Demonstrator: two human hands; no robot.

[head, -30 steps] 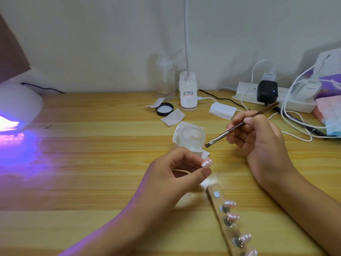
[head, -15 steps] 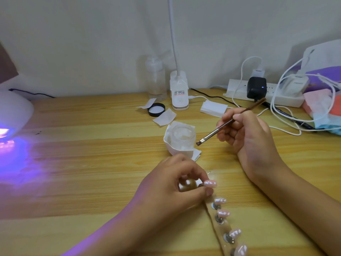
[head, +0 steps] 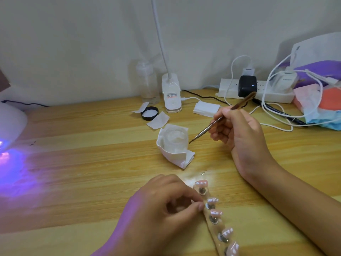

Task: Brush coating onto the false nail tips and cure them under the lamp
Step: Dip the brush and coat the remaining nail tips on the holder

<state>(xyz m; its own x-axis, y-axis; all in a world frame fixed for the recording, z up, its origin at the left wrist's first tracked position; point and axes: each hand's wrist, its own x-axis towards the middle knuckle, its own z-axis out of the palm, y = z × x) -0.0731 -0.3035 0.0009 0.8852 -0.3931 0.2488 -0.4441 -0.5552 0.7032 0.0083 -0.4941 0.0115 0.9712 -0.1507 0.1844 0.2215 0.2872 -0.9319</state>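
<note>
1. R hand [head: 238, 133] is gripping the brush [head: 206, 128] pencil-style, w/ fingers curling round the handle. The bristle end is pointing down-left and hovering just beside the right rim of the coating jar [head: 174, 138]. Can't tell if it's touching.
2. L hand [head: 166, 206] is lying w/ fingers curled. Thumb and forefinger are closing on the left edge of the holder strip [head: 214, 234] near the 2nd tip, and it looks like they're pinching it to steady it.
3. Nail tips [head: 216, 212] are sitting on small stands in a row along that strip. The strip is lying on the counter [head: 92, 172] close to the person, btw the two forearms.
4. Key relation: the strip's long axis is running from mid-counter back toward the person, slanting to the right. The tips are pointing to the R side, so they're facing the brush hand.
5. The row is lying nearer the person than the brush end, and the jar is sitting beyond it. Judging by that, the R hand is prob. loading at the jar, then needing to draw back toward the body and work down the row tip by tip.
6. Lamp [head: 11, 124] is glowing violet at the far L edge, well apart from the strip. The L hand is nearer both, so it's the likely one for carrying the strip over, sliding it leftward and keeping it level.
</note>
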